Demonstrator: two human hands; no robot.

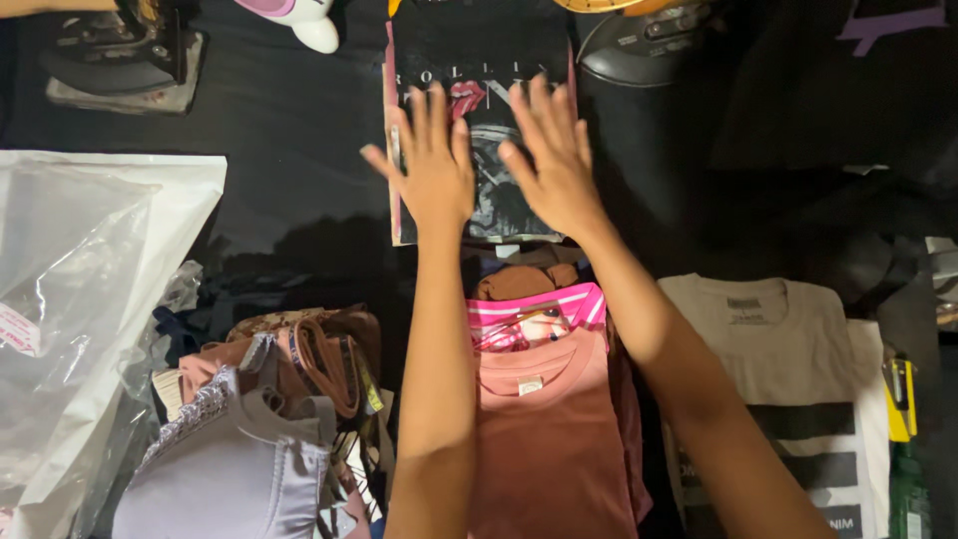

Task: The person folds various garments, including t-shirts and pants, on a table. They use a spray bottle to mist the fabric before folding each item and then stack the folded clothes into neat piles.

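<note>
Pressing flat at upper centre, left hand (431, 165) and right hand (552, 160), fingers spread apart, rest on the folded black printed T-shirt (479, 60).

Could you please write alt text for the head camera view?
Both hands, left hand and right hand, press flat on a folded black printed T-shirt on a dark surface, above a rust-coloured shirt.

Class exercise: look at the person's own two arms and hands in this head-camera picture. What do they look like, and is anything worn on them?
The left hand and the right hand are bare: no gloves, rings, watch or bracelets show. Both forearms are uncovered along their whole visible length, with no sleeve in view. Fingernails look short and unpainted, though the dim light makes that hard to confirm.
</note>
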